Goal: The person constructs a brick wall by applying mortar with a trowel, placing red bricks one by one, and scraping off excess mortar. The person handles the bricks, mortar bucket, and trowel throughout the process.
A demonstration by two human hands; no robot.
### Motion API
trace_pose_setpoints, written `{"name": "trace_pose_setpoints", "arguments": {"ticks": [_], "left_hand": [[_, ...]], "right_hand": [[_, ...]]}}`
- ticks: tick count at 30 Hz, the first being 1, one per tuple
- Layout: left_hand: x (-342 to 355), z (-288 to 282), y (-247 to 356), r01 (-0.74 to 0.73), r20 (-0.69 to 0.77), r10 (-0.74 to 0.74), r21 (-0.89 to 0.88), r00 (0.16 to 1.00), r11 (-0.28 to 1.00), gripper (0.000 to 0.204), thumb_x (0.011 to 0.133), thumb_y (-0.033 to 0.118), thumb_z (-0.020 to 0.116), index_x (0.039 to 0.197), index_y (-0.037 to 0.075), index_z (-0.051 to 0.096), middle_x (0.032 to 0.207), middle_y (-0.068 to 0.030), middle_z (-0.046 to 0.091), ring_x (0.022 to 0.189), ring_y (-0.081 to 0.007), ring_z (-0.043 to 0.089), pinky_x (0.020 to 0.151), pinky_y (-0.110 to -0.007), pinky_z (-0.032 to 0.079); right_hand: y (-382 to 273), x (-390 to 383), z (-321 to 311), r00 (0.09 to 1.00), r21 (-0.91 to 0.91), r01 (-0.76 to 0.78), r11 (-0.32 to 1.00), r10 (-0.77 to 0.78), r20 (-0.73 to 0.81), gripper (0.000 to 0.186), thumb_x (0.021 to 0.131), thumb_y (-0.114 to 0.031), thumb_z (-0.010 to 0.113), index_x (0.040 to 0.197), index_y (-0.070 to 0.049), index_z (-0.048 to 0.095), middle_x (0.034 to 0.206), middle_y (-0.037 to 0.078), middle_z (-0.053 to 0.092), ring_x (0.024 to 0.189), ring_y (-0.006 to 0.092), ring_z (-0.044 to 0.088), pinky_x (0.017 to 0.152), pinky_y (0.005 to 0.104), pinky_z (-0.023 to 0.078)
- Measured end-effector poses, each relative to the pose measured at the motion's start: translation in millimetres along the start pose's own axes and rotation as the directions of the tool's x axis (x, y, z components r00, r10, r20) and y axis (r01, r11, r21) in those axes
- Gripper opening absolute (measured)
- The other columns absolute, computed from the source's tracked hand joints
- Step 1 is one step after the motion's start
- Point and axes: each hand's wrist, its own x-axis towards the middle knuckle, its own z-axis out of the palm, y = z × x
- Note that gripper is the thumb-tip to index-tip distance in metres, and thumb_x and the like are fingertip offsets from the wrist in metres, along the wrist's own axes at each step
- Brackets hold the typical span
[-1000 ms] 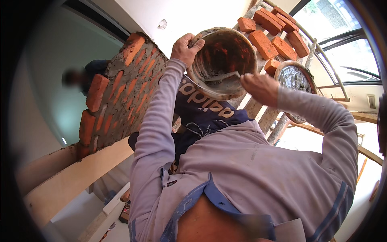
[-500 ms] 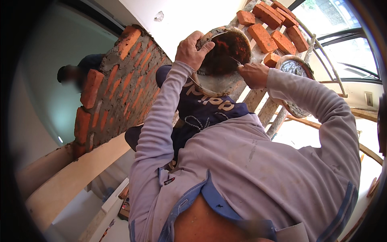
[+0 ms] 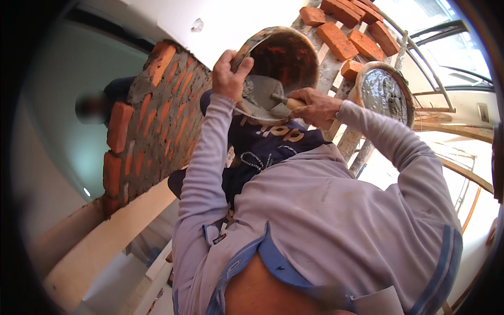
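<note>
My left hand (image 3: 229,77) grips the left rim of a tilted bucket (image 3: 286,59), thumb over the edge and fingers outside. The bucket's dark, orange-stained inside faces me. In my right hand (image 3: 316,106) is a trowel (image 3: 265,93), its wooden handle wrapped by my fingers. The grey-smeared blade lies across the bucket's mouth near the lower rim, its tip pointing towards my left hand. Whether mortar is left at the bottom of the bucket cannot be made out. Just right of my right hand stands a second bucket (image 3: 360,86) holding wet grey mortar (image 3: 387,93).
Several loose red bricks (image 3: 336,41) lie on the scaffold planks beyond the buckets. A part-built brick wall (image 3: 163,113) with rough mortar joints rises on the left, with another person (image 3: 116,90) behind it. Metal scaffold rails (image 3: 428,73) and a window are at the right.
The trowel has come from deep inside the bucket to its lower rim, so its blade now shows. My right hand has turned and moved left and slightly down. My left hand still holds the rim.
</note>
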Motion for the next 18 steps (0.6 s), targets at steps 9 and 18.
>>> {"name": "trace_pose_setpoints", "arguments": {"ticks": [9, 18], "left_hand": [[-14.3, -10.7, -39.5, 0.045, -0.352, -0.127, -0.231, 0.927, 0.972, 0.024, 0.093, 0.026, 0.066, 0.085, 0.005, 0.057, 0.074, 0.0050, 0.053, 0.068, -0.0051, 0.046, 0.062, -0.023, 0.040], [-22.2, -53.4, -35.9, -0.037, -0.615, -0.259, -0.426, 0.744, 0.904, 0.023, 0.088, 0.026, 0.072, 0.087, 0.005, 0.064, 0.079, 0.0052, 0.056, 0.071, -0.0060, 0.048, 0.066, -0.024, 0.041]], "right_hand": [[16.2, -93.8, -0.4, 0.985, 0.539, 0.035, 0.842, 0.062, -0.162, 0.047, 0.088, -0.020, 0.069, 0.130, -0.008, 0.051, 0.079, 0.001, 0.055, 0.057, 0.0084, 0.053, 0.046, 0.0227, 0.045], [14.1, -324.2, -117.2, 0.737, -0.571, -0.441, 0.692, -0.083, -0.670, 0.055, 0.069, 0.001, 0.066, 0.123, -0.002, 0.057, 0.104, 0.014, 0.065, 0.097, 0.0311, 0.061, 0.087, 0.0396, 0.048]]}}
